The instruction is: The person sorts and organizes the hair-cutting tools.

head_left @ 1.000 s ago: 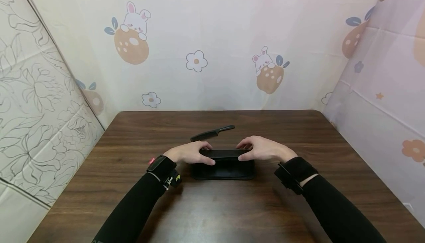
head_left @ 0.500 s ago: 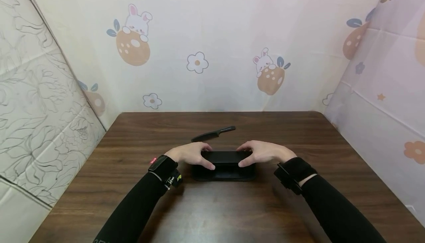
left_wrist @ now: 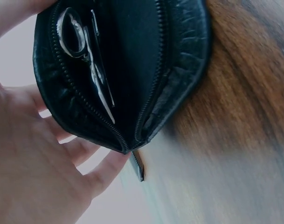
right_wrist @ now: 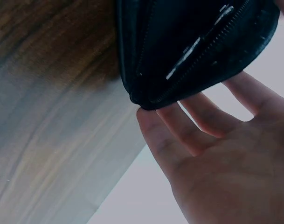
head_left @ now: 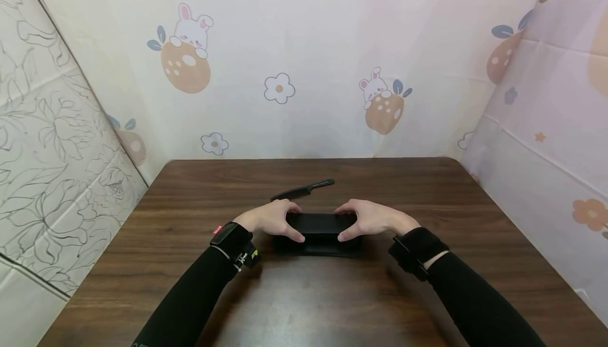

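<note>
A black zip case [head_left: 319, 223] lies partly open at the middle of the table. In the head view my left hand [head_left: 272, 219] grips the left end of its raised upper half, thumb on the near side and fingers behind. My right hand [head_left: 372, 218] holds the right end in the same way. Between the case's two zipper edges in the left wrist view sits a pair of silver scissors [left_wrist: 96, 74], lying against the upper half. From the right wrist view, shiny metal strips [right_wrist: 183, 58] show inside the dark case.
Behind the case a black comb [head_left: 302, 190] lies at a slant on the brown wooden table [head_left: 304, 294]. A printed curtain [head_left: 285, 30] hangs past the far edge, and patterned sheets [head_left: 52, 136] flank both sides.
Both hands have tipped the upper half of the case slightly towards me and down, so more of its outer face shows. The comb stays in place.
</note>
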A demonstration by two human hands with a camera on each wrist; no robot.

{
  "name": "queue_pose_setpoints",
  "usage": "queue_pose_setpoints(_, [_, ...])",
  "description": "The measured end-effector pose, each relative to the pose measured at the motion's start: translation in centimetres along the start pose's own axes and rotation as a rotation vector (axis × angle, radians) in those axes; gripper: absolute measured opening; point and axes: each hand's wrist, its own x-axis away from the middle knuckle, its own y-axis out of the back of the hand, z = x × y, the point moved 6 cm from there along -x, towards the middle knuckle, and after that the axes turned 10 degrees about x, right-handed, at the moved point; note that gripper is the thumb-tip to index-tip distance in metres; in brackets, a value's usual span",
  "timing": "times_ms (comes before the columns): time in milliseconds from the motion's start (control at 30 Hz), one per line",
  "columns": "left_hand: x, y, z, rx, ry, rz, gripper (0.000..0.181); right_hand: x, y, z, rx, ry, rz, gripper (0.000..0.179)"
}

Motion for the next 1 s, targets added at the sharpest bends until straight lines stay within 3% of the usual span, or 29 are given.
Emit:
queue_pose_setpoints(300, [0.04,0.52,0.36,-0.088,-0.024,-0.039,0.080,-0.68,-0.23,0.29,0.032,0.025,-0.078,0.073])
queue_pose_setpoints(567, [-0.27,0.44,0.55,-0.142,-0.042,-0.062,0.085,-0.96,-0.57,0.10,0.060,0.014,-0.099,0.072])
queue_pose_setpoints(1000, [-0.28,-0.22,0.27,-0.154,-0.020,-0.100,0.086,-0.57,-0.95,0.15,0.107,0.014,-0.146,0.075])
